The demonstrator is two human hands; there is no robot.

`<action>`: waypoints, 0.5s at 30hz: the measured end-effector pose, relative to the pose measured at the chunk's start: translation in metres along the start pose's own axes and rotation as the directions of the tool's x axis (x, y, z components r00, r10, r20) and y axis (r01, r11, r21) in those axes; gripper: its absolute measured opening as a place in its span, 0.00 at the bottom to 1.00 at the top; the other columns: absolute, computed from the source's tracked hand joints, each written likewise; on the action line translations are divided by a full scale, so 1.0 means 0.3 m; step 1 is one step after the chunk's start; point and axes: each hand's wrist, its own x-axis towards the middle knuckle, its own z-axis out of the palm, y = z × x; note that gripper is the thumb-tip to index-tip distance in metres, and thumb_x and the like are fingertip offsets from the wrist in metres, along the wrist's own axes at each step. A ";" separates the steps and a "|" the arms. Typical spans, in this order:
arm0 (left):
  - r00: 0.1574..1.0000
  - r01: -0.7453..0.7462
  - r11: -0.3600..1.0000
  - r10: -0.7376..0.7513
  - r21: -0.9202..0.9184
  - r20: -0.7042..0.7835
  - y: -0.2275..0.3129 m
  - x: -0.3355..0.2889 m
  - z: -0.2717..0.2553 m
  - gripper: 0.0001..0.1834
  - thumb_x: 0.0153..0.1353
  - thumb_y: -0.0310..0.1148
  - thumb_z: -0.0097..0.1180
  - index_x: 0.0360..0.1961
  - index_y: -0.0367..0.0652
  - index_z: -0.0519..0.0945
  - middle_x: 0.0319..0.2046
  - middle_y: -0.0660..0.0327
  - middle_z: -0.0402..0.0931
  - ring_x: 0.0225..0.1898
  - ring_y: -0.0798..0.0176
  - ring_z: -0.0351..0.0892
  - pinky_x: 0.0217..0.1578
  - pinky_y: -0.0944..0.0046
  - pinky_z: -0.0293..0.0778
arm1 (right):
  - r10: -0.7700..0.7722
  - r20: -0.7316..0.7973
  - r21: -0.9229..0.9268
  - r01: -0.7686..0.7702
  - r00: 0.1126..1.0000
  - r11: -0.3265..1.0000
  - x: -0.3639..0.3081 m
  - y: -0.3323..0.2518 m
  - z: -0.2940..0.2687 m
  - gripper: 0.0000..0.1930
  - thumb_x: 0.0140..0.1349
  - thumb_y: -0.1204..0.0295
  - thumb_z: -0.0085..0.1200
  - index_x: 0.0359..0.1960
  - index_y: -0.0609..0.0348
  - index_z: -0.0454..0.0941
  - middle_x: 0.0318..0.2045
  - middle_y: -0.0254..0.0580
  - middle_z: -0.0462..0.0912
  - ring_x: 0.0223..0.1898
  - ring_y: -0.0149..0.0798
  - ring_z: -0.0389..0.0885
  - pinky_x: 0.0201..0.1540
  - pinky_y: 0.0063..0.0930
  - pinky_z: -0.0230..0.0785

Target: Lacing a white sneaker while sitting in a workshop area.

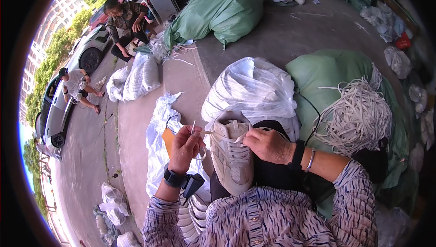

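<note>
A beige and white sneaker [232, 156] rests on my lap, its toe toward me and its opening facing away. Pale laces [238, 150] run through the lower eyelets. My left hand [185, 149], left of the shoe, pinches a flat shoelace [213, 134] near its tip, and the lace stretches across to the shoe's tongue. Over the shoe's right side, my right hand [269, 145] is closed with the lace by its fingertips; the fingers partly hide what they grip. Each wrist wears a dark band.
A big bundle of loose laces [356, 117] lies on a green sack [313, 72] at my right. Ahead stands a white plastic bag [250, 88] of shoes. Farther off are another green sack [222, 10], filled bags [141, 78] and two seated people [125, 26]. White plastic sheeting [159, 142] lies left.
</note>
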 end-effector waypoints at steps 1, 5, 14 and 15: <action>0.999 0.008 1.000 -0.009 -0.020 -0.050 0.002 0.003 -0.001 0.08 0.64 0.35 0.49 0.39 0.43 0.73 0.19 0.67 0.72 0.13 0.81 0.58 0.14 0.79 0.53 | 0.018 0.004 -0.070 -0.018 1.000 0.997 -0.002 0.003 0.000 0.03 0.50 0.76 0.49 0.27 0.58 0.69 0.26 0.39 0.68 0.28 0.37 0.75 0.28 0.26 0.72; 0.994 -0.044 0.996 0.037 -0.071 -0.105 0.029 -0.009 -0.030 0.07 0.64 0.33 0.49 0.39 0.43 0.73 0.18 0.67 0.71 0.12 0.81 0.57 0.13 0.78 0.52 | 0.016 0.015 -0.281 -0.011 1.000 0.960 0.006 0.004 -0.007 0.04 0.51 0.76 0.49 0.26 0.59 0.66 0.24 0.40 0.69 0.25 0.34 0.76 0.23 0.23 0.71; 0.954 -0.165 0.968 0.108 -0.191 -0.279 0.057 -0.057 -0.101 0.08 0.65 0.29 0.44 0.43 0.43 0.72 0.15 0.73 0.58 0.13 0.81 0.48 0.12 0.76 0.45 | 0.142 0.202 0.155 -0.175 0.969 0.972 -0.156 -0.014 -0.032 0.05 0.51 0.77 0.53 0.30 0.61 0.73 0.25 0.39 0.74 0.21 0.33 0.76 0.25 0.24 0.70; 0.957 -0.151 0.978 0.109 -0.141 -0.269 0.042 -0.067 -0.110 0.09 0.66 0.32 0.43 0.43 0.42 0.72 0.14 0.74 0.56 0.12 0.81 0.47 0.12 0.76 0.43 | 0.373 0.325 0.349 -0.477 0.869 0.807 -0.167 -0.017 -0.074 0.06 0.54 0.77 0.51 0.34 0.61 0.74 0.26 0.39 0.76 0.21 0.30 0.76 0.24 0.22 0.69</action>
